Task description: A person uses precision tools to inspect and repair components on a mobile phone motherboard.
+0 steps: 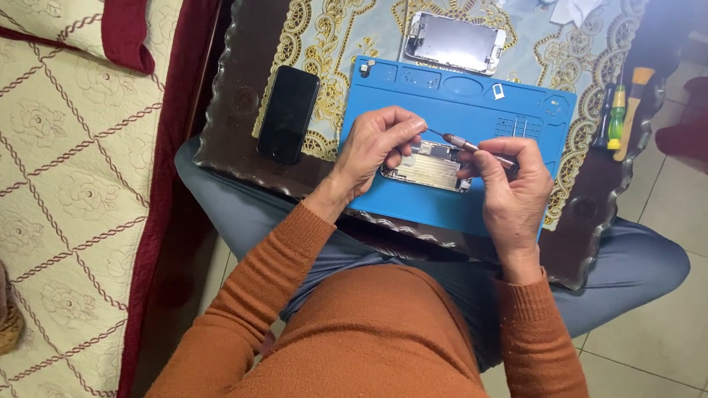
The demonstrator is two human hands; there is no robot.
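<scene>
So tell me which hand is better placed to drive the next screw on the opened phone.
Right hand, probably: it grips the screwdriver, whose tip points toward the left hand, above the opened phone. The left hand's fingers pinch at that tip.

The left hand and right hand hold a precision screwdriver over an opened phone chassis on the blue repair mat. A black phone lies left; a detached screen lies far on the counter.

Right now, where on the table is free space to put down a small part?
The blue mat is bare between the detached screen and the hands. The cloth above the black phone is free. It is crowded around the opened phone, under both hands.
</scene>
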